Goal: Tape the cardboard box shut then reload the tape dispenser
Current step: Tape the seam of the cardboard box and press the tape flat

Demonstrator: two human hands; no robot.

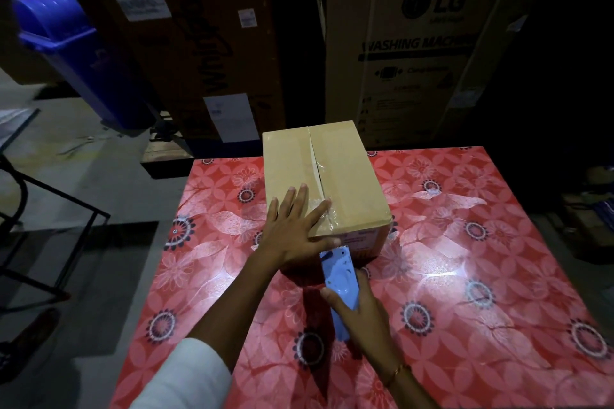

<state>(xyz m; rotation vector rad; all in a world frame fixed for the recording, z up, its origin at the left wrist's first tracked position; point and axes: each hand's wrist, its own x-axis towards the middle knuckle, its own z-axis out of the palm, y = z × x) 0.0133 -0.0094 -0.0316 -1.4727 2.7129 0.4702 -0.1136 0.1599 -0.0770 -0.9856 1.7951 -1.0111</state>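
I keep my left hand (292, 226) spread flat, gripping nothing, on the near end of the cardboard box (324, 181), which stands at the far edge of the table (465, 276) with clear tape over its centre seam. My right hand (360, 307) is clenched around the blue tape dispenser (340, 279), its toothed edge against the box's near face. To finish the strip cleanly, I judge I should tilt the teeth into taut tape and press the end down.

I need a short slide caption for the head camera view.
Left hand flat on the cardboard box, right hand gripping the blue tape dispenser at its near edge.
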